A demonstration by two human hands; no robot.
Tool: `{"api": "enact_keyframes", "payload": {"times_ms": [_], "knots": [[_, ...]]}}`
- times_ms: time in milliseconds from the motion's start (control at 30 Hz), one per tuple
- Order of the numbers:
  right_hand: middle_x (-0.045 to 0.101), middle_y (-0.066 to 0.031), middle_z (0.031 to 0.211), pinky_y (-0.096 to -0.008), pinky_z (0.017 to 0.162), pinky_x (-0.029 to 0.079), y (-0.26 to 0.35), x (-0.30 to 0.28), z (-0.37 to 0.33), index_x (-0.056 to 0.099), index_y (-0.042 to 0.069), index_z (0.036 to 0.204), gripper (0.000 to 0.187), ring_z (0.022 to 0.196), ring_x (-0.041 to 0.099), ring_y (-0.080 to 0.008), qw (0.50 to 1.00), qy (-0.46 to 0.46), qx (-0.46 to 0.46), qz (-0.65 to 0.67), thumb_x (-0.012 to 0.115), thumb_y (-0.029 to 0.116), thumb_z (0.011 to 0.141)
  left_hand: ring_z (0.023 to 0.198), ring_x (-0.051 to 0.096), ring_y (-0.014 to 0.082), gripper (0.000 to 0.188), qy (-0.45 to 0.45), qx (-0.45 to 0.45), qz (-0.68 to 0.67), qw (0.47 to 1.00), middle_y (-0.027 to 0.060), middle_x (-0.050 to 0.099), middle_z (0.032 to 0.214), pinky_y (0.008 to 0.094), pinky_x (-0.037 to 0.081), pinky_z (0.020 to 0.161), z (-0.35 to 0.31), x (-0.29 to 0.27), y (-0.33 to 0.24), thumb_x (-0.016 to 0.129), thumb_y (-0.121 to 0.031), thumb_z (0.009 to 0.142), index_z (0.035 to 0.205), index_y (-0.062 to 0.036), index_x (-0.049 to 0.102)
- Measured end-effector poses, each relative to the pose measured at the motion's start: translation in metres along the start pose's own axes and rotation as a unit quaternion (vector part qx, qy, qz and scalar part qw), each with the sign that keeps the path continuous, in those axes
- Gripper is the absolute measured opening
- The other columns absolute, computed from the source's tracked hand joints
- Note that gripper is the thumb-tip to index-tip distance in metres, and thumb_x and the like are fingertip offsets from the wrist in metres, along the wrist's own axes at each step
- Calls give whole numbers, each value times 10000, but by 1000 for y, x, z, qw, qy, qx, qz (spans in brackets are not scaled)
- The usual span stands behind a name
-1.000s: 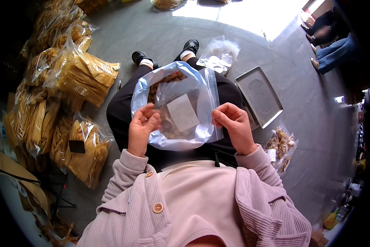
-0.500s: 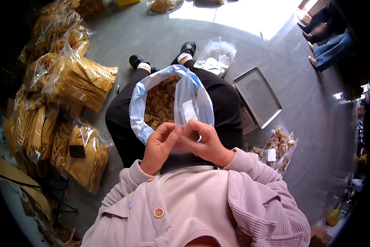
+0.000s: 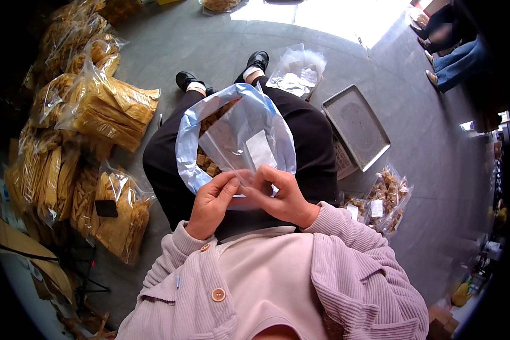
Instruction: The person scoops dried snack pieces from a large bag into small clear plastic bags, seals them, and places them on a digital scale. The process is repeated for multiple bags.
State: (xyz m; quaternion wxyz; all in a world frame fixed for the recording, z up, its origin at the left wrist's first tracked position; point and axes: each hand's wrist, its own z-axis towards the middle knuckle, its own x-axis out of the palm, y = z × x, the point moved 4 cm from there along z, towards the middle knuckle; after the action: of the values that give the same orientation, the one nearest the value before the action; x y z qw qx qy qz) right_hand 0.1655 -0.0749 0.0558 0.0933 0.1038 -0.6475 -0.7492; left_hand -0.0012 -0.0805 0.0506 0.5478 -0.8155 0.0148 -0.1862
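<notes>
- The clear bag [image 3: 223,139] is thin, glossy, see-through plastic, stretched and creased, with a white rectangular label [image 3: 260,149] on it; it lies slantwise over the mouth of the pale blue bag [image 3: 188,144] at the person's lap.
- The left hand [image 3: 212,204] has its grip pinching the near edge of the clear bag between thumb and forefinger; the right hand [image 3: 280,195], just beside it, has its grip pinching the same edge, fingers curled.
- The pale blue bag is soft, crinkled film with a thick, rolled, roundish rim.
- Inside it sit rough, blocky brown pieces [image 3: 208,164], partly hidden by the clear bag.
- On the grey floor [image 3: 430,147] to the right, clear packs [image 3: 390,195] with white labels hold knobbly brown chunks; near them lies a shallow, rectangular metal tray [image 3: 357,127], its surface dull.
- To the left, big shiny bags [image 3: 116,110] are packed with flat, yellowish-brown strips; a dark, flat rectangle [image 3: 106,208] rests on one.
- A second ago the hands were well apart; now they are close together. Half a second ago the clear bag bunched toward the right; now it fans leftward, covering more brown pieces.
</notes>
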Motion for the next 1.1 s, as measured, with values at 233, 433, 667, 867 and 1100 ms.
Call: {"api": "enact_keyframes", "payload": {"times_ms": [233, 433, 667, 867, 1100], "knots": [[597, -113, 691, -323, 520, 462, 6, -3, 4, 513, 36, 844, 228, 552, 589, -237, 992, 3, -47, -120, 710, 123, 919, 797, 619, 67, 120, -14, 72, 123, 990, 14, 667, 937, 213, 505, 714, 1, 0, 4, 663, -116, 983, 1026, -4, 673], [586, -133, 691, -354, 527, 478, 14, -4, 3, 496, 36, 809, 204, 596, 619, -323, 974, 13, -126, -190, 693, 38, 864, 753, 609, 67, 94, -37, 111, 222, 968, 19, 646, 827, 216, 492, 673, -1, 6, -8, 679, -103, 962, 988, -14, 664], [517, -78, 655, -302, 510, 448, 13, -20, -2, 538, 20, 766, 162, 531, 530, -187, 982, -82, -108, -130, 681, -34, 821, 674, 612, 90, 62, -204, 213, 261, 919, 44, 649, 846, 227, 498, 612, 0, -32, -19, 627, -73, 976, 962, -13, 623], [625, -92, 820, -248, 633, 476, 12, -13, 4, 532, -2, 771, 153, 700, 590, -124, 989, -56, -79, -109, 644, -51, 864, 893, 644, 115, 230, -93, 229, 233, 940, 77, 609, 1039, 222, 539, 720, 2, -4, -17, 637, 61, 927, 1061, -57, 491], [517, 5, 706, -207, 625, 430, -8, -28, 0, 519, 23, 841, 149, 638, 461, -55, 989, -147, -23, 23, 643, -61, 832, 785, 549, 103, 216, -215, 371, 315, 847, 73, 566, 1071, 228, 482, 699, -1, -40, -40, 562, 181, 854, 853, -23, 629]]}}
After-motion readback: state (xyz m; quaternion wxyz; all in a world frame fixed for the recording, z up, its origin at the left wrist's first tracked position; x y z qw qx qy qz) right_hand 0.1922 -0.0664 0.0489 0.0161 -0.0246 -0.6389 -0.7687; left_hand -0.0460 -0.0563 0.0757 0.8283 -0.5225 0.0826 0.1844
